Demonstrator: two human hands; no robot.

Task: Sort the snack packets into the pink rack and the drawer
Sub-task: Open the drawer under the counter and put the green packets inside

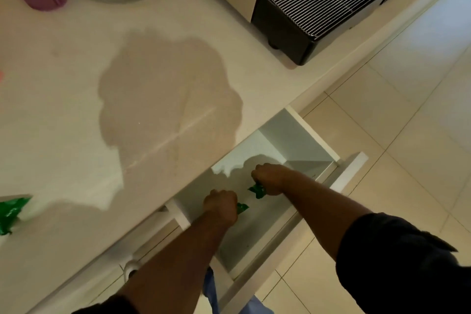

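Green snack packets [257, 190], probably light, crinkly foil: clenched in left hand [221, 208] and right hand [270, 178] over open drawer [313, 135]; another at 9 o'clock.

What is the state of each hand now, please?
Left hand: closed on a green packet, over the open drawer.
Right hand: closed on another green packet.
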